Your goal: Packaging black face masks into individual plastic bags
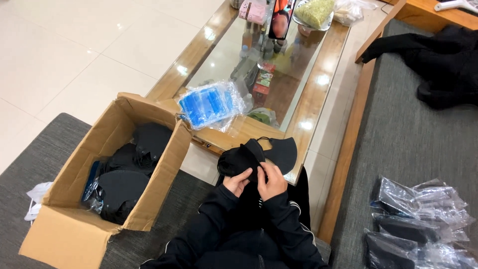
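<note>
Your left hand [237,180] and right hand [271,180] meet palms inward, both gripping one bundle of black masks [259,155]; one cardboard box [74,209] sits to their left.

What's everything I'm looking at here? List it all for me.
Black face masks: a small stack, black, held in both hands.
Cardboard box: one, brown, on the left, open, black masks inside.
Blue packet: one, clear wrap, on the table edge.
Glass-topped table: one, wooden frame, ahead, cluttered at the far end.
Bagged black masks: several clear bags, lower right on the grey sofa.
Black garment: one, upper right.
Left hand: gripping the stack.
Right hand: gripping the stack.
</note>
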